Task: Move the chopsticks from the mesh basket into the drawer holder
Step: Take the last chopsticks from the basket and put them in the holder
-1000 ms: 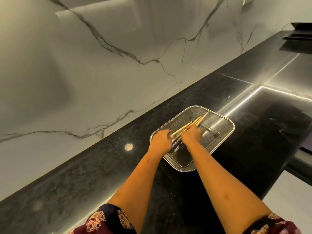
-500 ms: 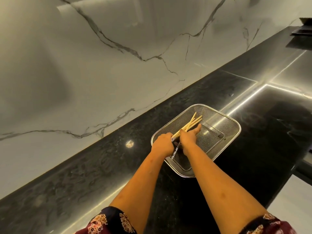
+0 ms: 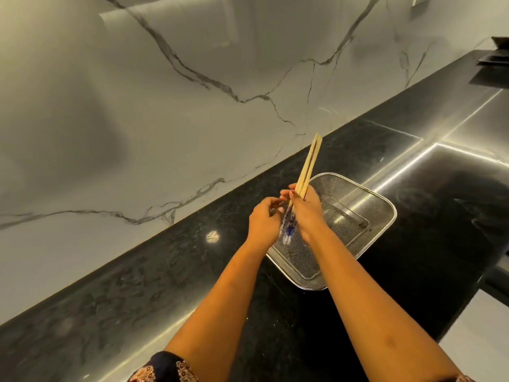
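In the head view, your right hand [image 3: 306,209] is curled round a bundle of chopsticks [image 3: 309,166] and holds it just above the near left corner of the mesh basket [image 3: 381,206]. The pale wooden shafts stick out above your fist, tilted up and away toward the marble wall [image 3: 137,106], with their thin tips close together. The patterned blue and white ends show below your fist, in the gap between your two hands. Your left hand [image 3: 264,219] is just beside the bundle with its fingers bent toward those lower ends. You cannot tell from here whether it grips them or only touches them. The basket is a shallow rectangular steel tray with rounded corners, and it sits flat on the glossy black desk [image 3: 132,299], a little way out from the wall. A bright spot of light [image 3: 212,236] reflects on the desk to the left of your left hand. A dark patterned sleeve [image 3: 165,368] edges the bottom of the view.
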